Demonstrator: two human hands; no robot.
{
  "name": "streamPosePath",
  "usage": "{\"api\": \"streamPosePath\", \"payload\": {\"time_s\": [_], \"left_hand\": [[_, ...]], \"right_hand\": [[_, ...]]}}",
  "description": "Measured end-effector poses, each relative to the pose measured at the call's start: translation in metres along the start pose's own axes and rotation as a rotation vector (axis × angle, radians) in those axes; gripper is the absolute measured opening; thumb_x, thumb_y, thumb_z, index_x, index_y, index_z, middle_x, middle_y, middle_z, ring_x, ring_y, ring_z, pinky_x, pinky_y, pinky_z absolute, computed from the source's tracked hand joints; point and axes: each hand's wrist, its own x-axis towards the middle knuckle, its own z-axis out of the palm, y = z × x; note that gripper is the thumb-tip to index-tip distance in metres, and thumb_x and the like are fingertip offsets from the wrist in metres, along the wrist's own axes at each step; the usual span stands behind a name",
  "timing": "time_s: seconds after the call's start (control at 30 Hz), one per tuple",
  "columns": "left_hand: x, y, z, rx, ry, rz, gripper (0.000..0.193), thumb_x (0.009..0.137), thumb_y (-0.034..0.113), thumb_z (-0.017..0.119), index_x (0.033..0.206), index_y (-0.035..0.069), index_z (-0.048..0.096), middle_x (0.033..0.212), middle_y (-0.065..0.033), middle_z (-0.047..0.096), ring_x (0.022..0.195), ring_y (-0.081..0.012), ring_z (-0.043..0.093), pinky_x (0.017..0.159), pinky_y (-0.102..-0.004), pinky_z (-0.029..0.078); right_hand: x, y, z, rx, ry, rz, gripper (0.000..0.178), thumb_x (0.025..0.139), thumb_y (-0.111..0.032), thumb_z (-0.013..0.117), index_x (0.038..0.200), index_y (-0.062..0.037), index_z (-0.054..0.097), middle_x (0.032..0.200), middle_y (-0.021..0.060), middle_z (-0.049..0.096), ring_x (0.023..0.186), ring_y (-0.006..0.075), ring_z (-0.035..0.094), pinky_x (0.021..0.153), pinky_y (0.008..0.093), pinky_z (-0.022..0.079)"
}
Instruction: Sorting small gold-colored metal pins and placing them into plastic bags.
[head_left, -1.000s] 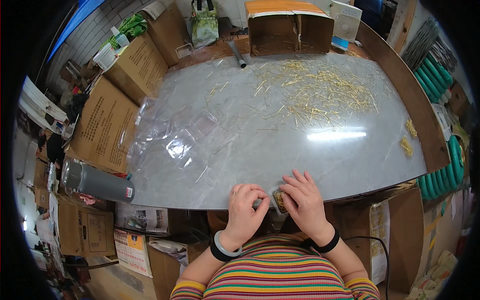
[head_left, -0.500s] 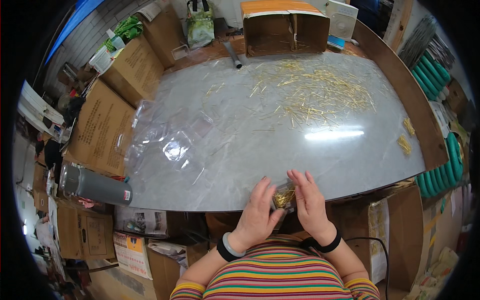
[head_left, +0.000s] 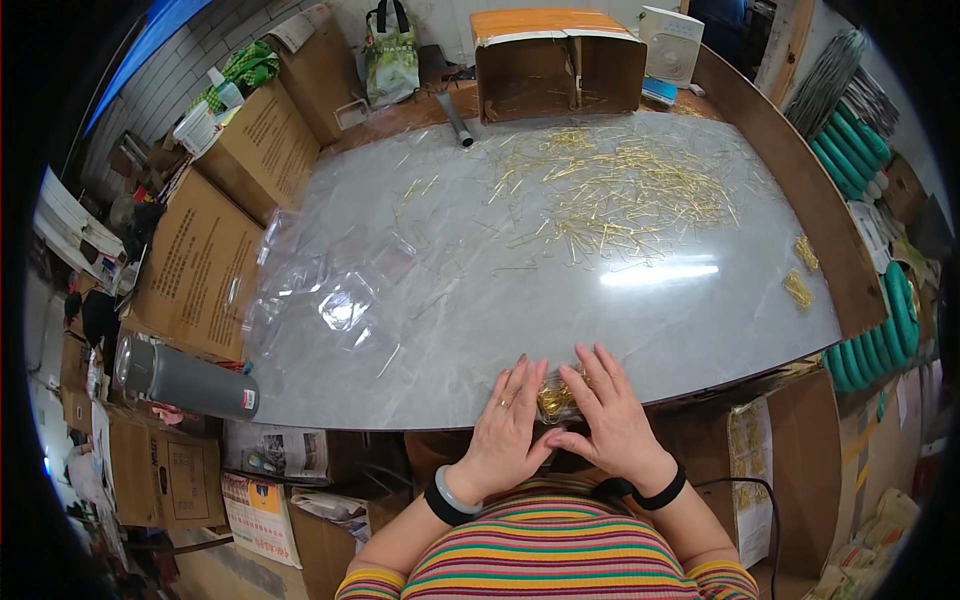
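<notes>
At the near edge of the table, a small clear plastic box (head_left: 556,401) filled with gold wire pins lies between my two hands. My left hand (head_left: 510,425) is open along the box's left side, its fingers stretched forward. On the other side my right hand (head_left: 612,420) is open, fingers spread and partly over the box. Both thumbs come close together at the near side. The fingers hide much of the box. Farther off, loose gold wire pins (head_left: 640,190) lie scattered over the grey tabletop (head_left: 480,330).
Clear plastic cases (head_left: 335,290) spread over the table's left part. A grey bottle (head_left: 190,378) stands near the left front corner. Two gold bundles (head_left: 798,289) lie by the right border board (head_left: 850,240). An open cardboard box (head_left: 560,75) and a grey tube (head_left: 457,122) are at the back.
Both hands have come closer together around the box. The right hand's fingers have shifted left, over the box, and its thumb now points toward the left thumb. The view has shifted slightly.
</notes>
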Motion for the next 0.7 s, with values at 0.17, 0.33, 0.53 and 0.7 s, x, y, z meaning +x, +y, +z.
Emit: {"api": "streamPosePath", "payload": {"time_s": [0.17, 0.33, 0.53, 0.7], "left_hand": [[-0.003, -0.005, -0.012, -0.19, -0.082, -0.014, 0.108, 0.082, 0.01, 0.069, 0.158, -0.003, -0.006, 0.162, -0.0312, 0.021, 0.15, -0.0457, 0.023, 0.123, -0.0515, 0.018], [-0.009, -0.014, -0.016, -0.561, -0.041, -0.107, 0.111, 0.076, 0.004, 0.066, 0.16, -0.001, -0.007, 0.162, -0.0286, 0.022, 0.151, -0.042, 0.024, 0.124, -0.0462, 0.018], [-0.012, -0.015, -0.013, -0.606, 0.053, -0.159, 0.108, 0.082, 0.006, 0.068, 0.16, 0.002, -0.006, 0.162, -0.0269, 0.026, 0.151, -0.0393, 0.027, 0.122, -0.0439, 0.022], [-0.018, -0.017, -0.01, -0.536, 0.113, -0.174, 0.091, 0.085, 0.008, 0.068, 0.158, -0.003, 0.015, 0.159, -0.0255, 0.032, 0.146, -0.041, 0.034, 0.12, -0.0447, 0.028]], "right_hand": [[0.007, -0.007, -0.002, -0.17, -0.014, -0.035, 0.085, 0.08, -0.067, 0.069, 0.142, -0.0113, 0.055, 0.156, 0.0217, 0.038, 0.145, 0.0511, 0.028, 0.115, 0.0644, 0.027], [0.006, -0.026, -0.002, -0.25, 0.116, 0.057, 0.071, 0.076, -0.054, 0.079, 0.132, -0.013, 0.064, 0.152, 0.0186, 0.044, 0.139, 0.049, 0.036, 0.114, 0.0624, 0.027], [0.015, -0.023, 0.007, -0.194, 0.267, 0.104, 0.064, 0.072, -0.039, 0.081, 0.129, -0.0158, 0.066, 0.146, 0.0154, 0.05, 0.12, 0.0401, 0.05, 0.101, 0.053, 0.038], [0.021, -0.016, 0.003, -0.313, 0.222, 0.133, 0.059, 0.072, -0.035, 0.077, 0.126, -0.0158, 0.067, 0.144, 0.0131, 0.052, 0.112, 0.0372, 0.051, 0.098, 0.0499, 0.038]]}}
